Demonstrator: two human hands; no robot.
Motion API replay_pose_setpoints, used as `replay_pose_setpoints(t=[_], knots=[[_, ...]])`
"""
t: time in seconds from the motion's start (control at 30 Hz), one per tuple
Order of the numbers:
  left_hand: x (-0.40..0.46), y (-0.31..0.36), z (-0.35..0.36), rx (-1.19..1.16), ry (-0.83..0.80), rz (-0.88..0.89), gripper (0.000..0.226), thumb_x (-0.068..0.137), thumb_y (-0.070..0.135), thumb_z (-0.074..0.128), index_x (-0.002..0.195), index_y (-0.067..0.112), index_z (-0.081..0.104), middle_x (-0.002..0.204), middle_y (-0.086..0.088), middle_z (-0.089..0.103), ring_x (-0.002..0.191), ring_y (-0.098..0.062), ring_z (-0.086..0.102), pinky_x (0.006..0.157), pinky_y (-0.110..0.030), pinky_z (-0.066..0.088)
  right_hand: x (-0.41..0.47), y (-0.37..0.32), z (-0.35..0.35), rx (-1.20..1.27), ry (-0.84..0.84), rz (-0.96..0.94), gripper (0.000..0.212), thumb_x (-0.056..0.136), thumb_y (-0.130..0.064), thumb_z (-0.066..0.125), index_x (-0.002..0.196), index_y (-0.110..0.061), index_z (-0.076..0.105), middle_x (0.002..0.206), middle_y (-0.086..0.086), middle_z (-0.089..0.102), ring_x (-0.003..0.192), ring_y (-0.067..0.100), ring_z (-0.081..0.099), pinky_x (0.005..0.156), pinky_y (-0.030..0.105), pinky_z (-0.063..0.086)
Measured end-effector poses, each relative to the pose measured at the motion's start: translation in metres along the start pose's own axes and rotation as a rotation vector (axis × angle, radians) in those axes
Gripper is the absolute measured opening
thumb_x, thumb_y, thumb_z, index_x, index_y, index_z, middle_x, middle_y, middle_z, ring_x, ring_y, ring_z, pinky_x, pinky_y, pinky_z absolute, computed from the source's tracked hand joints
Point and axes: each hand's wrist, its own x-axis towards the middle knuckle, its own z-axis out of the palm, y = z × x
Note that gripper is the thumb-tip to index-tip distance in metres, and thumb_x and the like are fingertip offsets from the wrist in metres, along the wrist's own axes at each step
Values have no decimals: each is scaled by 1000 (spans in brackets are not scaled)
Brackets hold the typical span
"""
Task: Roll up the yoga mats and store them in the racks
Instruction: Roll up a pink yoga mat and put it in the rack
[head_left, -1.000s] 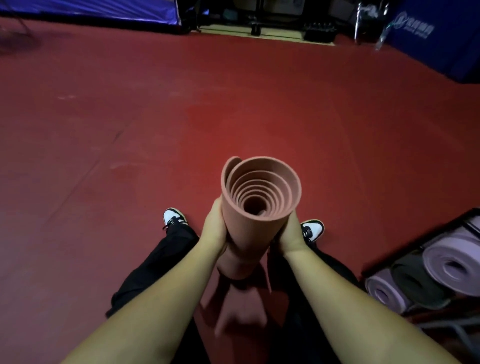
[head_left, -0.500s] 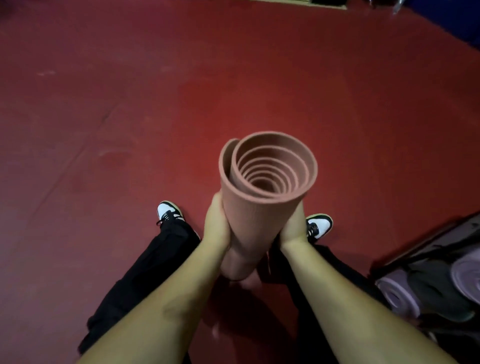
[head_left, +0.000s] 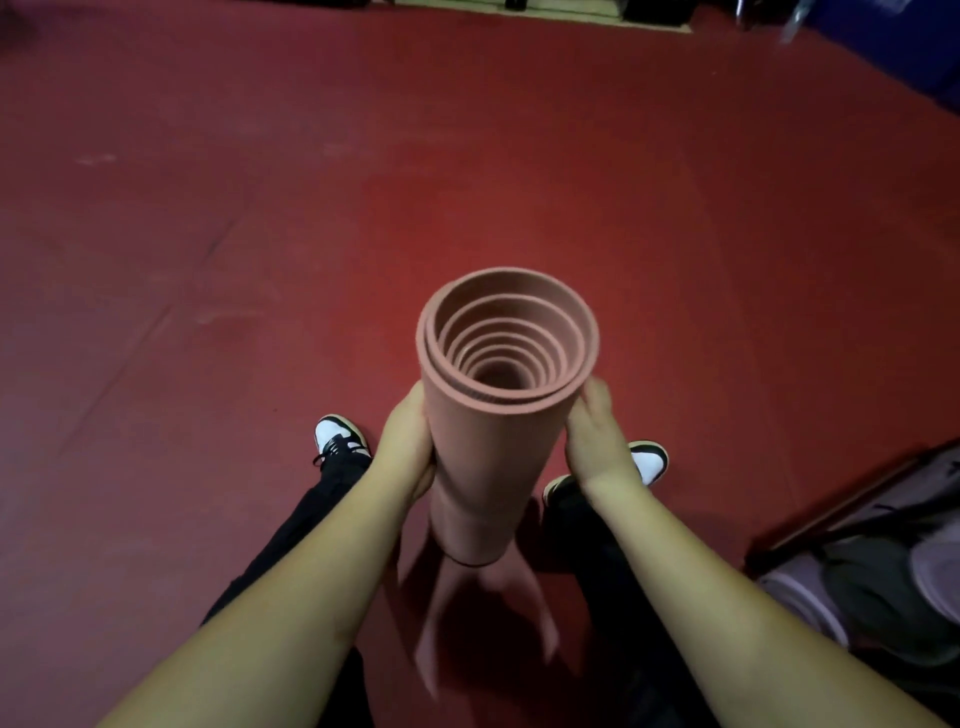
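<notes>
A salmon-pink rolled yoga mat stands upright between my feet, its open spiral end facing up at me. Its inner layers stick out at the bottom, close to the red floor. My left hand grips the roll's left side at mid height, fingers hidden behind it. My right hand lies against the right side just under the top rim, its fingers pointing up along the mat and slightly blurred. The storage rack sits at the lower right, about a step from the roll.
The rack holds rolled mats, among them a lilac one and a dark green one. My two black-and-white shoes stand on the red floor. Dark equipment and blue padding line the far edge.
The roll has risen and straightened toward me, and its top end looks rounder. My right hand slid up its side toward the rim. My left hand stayed at mid height.
</notes>
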Motion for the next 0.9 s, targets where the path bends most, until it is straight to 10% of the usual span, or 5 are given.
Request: replay_pose_setpoints(t=[0.1,0.23,0.4,0.7,0.9], knots=[[2,-3,-9,91,75,6,39,104,22,45,121,-14,41,103,-23,62,83,-10,62,65,-28,53,-5,-36,-8,171,-32,41,23,98,-31,48,117,-30,61,120,-7,65,109,9,60,92,30,45],[-7,6,-11,295,17,106,15,99,27,52,99,22,67,106,-9,72,96,-29,66,81,-35,55,-15,-78,-18,155,-249,150,58,80,-76,47,125,-41,58,118,-15,66,107,6,61,86,39,47],[-22,27,-7,435,35,231,19,95,35,47,99,19,56,107,-10,68,85,-24,58,71,-32,43,-9,-86,-16,16,-59,174,23,88,-22,52,104,-37,56,90,-7,64,79,16,56,74,38,46],[-84,77,-8,343,-318,85,110,50,97,57,136,28,55,135,2,60,125,-28,51,99,-62,39,-23,-95,-10,34,-70,212,29,84,-14,44,101,-35,54,98,-2,63,84,21,56,75,42,48],[-103,94,-10,336,-209,195,50,84,47,56,125,20,57,124,-9,62,111,-35,54,93,-62,43,-39,-120,-8,-105,-117,182,39,84,-28,49,123,-32,47,109,2,61,98,28,59,85,58,54]])
